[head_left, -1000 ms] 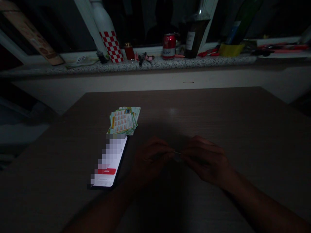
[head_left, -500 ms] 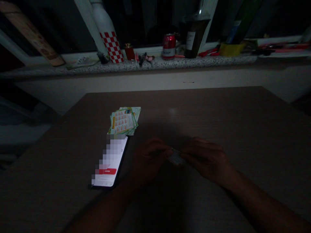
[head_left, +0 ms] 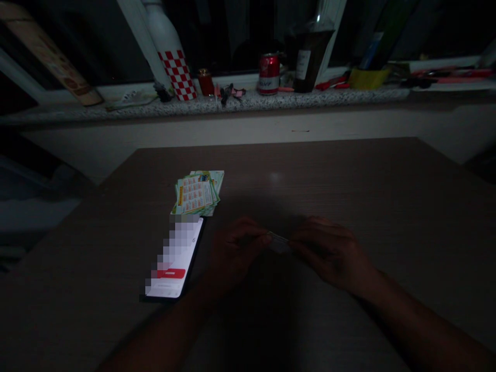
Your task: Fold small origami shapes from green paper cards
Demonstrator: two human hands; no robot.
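Note:
Between my two hands, above the table, is a small, thin printed card (head_left: 279, 242), dim and tilted almost edge-on. My left hand (head_left: 238, 253) pinches its left end with thumb and forefinger. At the opposite end, the fingers of my right hand (head_left: 329, 253) are closed on it. Left of my left hand lies a lit phone (head_left: 176, 261), screen up, part of the screen pixelated. Just beyond the phone rests an untidy stack of green-and-white printed cards (head_left: 197, 194).
The brown tabletop (head_left: 329, 170) ends at a wall below a speckled stone sill (head_left: 147, 109). Along that sill stand a red-checked white bottle (head_left: 177, 67), a red can (head_left: 268, 75), a dark bottle (head_left: 308, 59) and a yellow container (head_left: 368, 78).
The card between my hands has tilted, its printed face now showing less. Both hands stay nearly in place; the stack and the phone have not moved.

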